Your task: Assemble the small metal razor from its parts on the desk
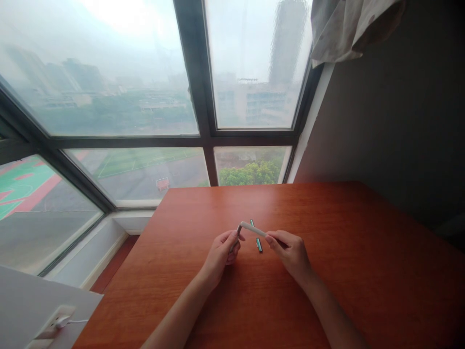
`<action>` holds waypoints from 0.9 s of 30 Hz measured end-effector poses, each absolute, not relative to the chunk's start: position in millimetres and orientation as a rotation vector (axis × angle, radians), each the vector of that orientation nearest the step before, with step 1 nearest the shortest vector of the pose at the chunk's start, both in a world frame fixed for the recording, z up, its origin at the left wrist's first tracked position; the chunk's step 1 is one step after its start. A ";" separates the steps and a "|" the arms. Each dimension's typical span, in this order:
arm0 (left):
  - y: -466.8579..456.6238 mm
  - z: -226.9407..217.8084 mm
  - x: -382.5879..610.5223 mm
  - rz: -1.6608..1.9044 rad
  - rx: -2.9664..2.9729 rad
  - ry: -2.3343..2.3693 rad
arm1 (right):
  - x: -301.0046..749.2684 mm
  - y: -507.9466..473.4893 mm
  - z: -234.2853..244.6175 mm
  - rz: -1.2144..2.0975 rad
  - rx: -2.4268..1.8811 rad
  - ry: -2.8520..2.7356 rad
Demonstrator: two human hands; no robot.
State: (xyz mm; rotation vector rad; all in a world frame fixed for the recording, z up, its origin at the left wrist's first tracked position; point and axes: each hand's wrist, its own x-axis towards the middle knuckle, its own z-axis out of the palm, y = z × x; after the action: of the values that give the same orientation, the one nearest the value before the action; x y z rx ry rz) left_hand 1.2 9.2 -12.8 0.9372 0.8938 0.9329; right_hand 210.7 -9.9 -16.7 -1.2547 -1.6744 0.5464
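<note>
- The left hand (222, 252) sits just left of the frame's centre, low over the counter (363, 271). Its fingers are curled shut around a thin grey piece (239, 229), whose tip pokes up past the thumb.
- The right hand (290, 249) is just right of centre. Its thumb and forefinger are pinched together on the near end of a slim white rod (253, 229), and the other fingers are folded loosely under.
- The white rod runs slantwise between the two hands, held in the air above the counter. Its far end meets the tip of the grey piece, though the spot is too small to tell whether they touch or are joined.
- It may be a pen barrel, though the view is too coarse to be sure.
- A short teal piece (259, 245) lies flat on the counter in the gap between the hands, beneath the rod.
- A second teal bit (252, 222) shows just beyond the rod, towards the window.
- The counter is reddish-brown wood and fills the lower right of the frame.
- A dark-framed window (203, 140) spans the upper left and centre, with hazy buildings and sports courts outside.
- A pale cloth (348, 29) hangs at the upper right, above a grey wall (392, 126).
- At the lower left, a white socket (54, 324) holds a plugged-in cable (78, 321).
</note>
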 end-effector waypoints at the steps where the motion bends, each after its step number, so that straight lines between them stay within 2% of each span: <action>1: 9.3 -12.8 1.1 0.927 0.939 0.891 | 210.7 -10.0 -16.7 0.548 -1.252 -1.684; 27: 9.7 -11.6 -0.7 0.925 0.923 0.853 | 211.1 -10.8 -11.9 0.540 -1.278 -1.680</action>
State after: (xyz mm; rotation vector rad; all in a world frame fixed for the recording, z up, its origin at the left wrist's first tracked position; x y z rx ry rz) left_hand -0.7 9.7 -11.6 0.9235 0.8528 0.9254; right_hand 211.1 -10.8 -11.9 -1.2784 -1.6800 0.5399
